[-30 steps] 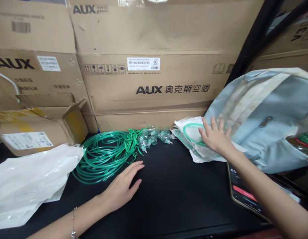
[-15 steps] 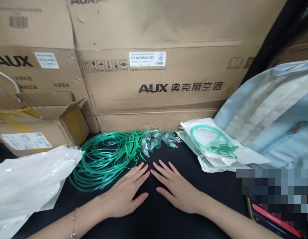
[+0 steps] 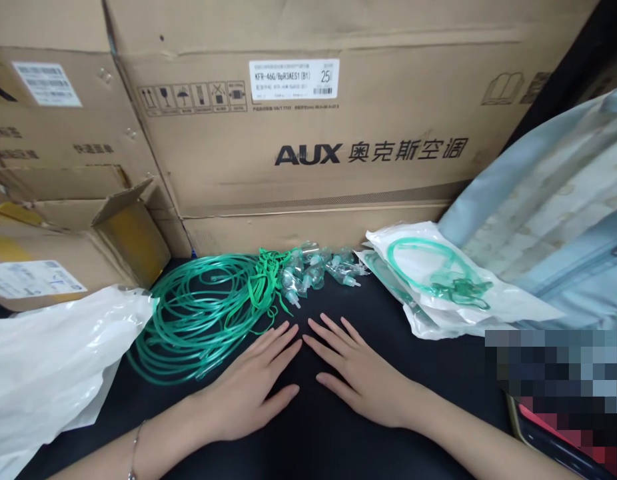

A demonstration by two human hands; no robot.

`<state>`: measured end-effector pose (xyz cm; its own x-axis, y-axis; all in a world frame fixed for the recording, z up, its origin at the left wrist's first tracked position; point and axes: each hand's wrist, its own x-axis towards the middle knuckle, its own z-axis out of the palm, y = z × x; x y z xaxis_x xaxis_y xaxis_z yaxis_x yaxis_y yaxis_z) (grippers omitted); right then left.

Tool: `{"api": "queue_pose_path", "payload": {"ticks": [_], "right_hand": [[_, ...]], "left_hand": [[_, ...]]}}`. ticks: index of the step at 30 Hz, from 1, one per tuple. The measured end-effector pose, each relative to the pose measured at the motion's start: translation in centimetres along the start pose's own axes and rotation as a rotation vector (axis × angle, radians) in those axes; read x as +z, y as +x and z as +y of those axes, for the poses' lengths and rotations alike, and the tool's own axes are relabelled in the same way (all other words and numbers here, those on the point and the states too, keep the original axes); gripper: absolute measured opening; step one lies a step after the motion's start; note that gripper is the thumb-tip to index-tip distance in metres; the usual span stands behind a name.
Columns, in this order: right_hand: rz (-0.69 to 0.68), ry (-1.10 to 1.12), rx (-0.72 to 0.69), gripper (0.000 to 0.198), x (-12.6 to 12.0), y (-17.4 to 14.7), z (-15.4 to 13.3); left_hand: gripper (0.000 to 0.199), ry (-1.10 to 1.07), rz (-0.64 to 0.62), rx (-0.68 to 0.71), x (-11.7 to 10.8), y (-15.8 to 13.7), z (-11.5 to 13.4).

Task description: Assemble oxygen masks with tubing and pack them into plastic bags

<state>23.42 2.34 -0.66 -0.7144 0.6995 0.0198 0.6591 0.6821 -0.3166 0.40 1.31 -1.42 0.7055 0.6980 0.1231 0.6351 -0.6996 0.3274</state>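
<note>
My left hand lies flat on the black table surface, fingers spread, holding nothing. Mirroring it, my right hand rests palm down with its fingers apart; the two hands do not touch. Just beyond my left hand is a heap of coiled green tubing with green straps. Several clear plastic masks lie at the right end of that heap. To the right, beyond my right hand, are stacked white sealed packages; the top one shows a green tube and mask through its clear film.
Large cardboard boxes form a wall behind. At the left stand a smaller carton with raised flaps and white plastic packages. A light blue fabric bag leans at the right, above a partly pixelated dark phone-like object.
The camera view has tilted down and come slightly nearer, so the boxes sit higher in view. Both hands stay flat in the same place.
</note>
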Motion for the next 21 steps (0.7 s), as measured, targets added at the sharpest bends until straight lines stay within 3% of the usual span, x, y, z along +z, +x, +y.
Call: {"api": "queue_pose_path", "payload": {"ticks": [21], "right_hand": [[-0.015, -0.014, 0.008, 0.051, -0.01, 0.08, -0.13]], "left_hand": [[0.054, 0.019, -0.015, -0.014, 0.04, 0.04, 0.03]]}}
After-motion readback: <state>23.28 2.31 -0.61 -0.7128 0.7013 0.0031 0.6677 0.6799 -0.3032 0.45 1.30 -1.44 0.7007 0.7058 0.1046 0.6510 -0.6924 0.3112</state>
